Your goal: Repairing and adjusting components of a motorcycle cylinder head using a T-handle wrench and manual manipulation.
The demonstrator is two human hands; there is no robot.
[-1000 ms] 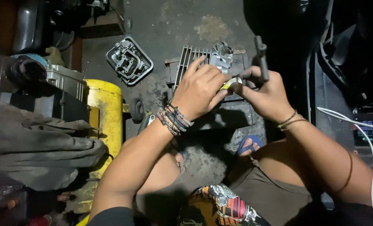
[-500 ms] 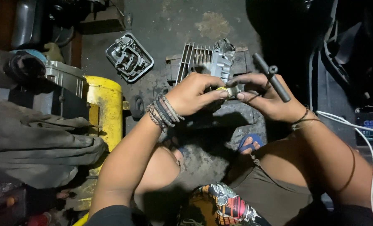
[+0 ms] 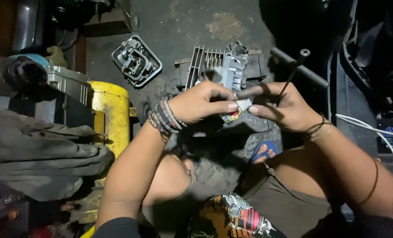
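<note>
My left hand (image 3: 201,102) and my right hand (image 3: 281,108) meet over a small tube (image 3: 237,110), white at the top with a yellow and red body. Both pinch it between thumb and fingers. A thin dark rod with a cross-slotted round head (image 3: 293,72) also sticks up out of my right hand. Just beyond the hands, a finned grey metal engine cylinder (image 3: 218,68) rests on the concrete floor. Several bracelets circle my left wrist.
A grey cast engine cover (image 3: 137,61) lies on the floor at upper left. A yellow tank (image 3: 110,110) and grey cloth (image 3: 42,163) sit at the left. A white cable (image 3: 381,141) runs along the right. My blue sandal (image 3: 263,150) shows below the hands.
Both hands have dropped slightly toward me and the small tube now shows between the fingertips. The rod in my right hand has tilted more upright.
</note>
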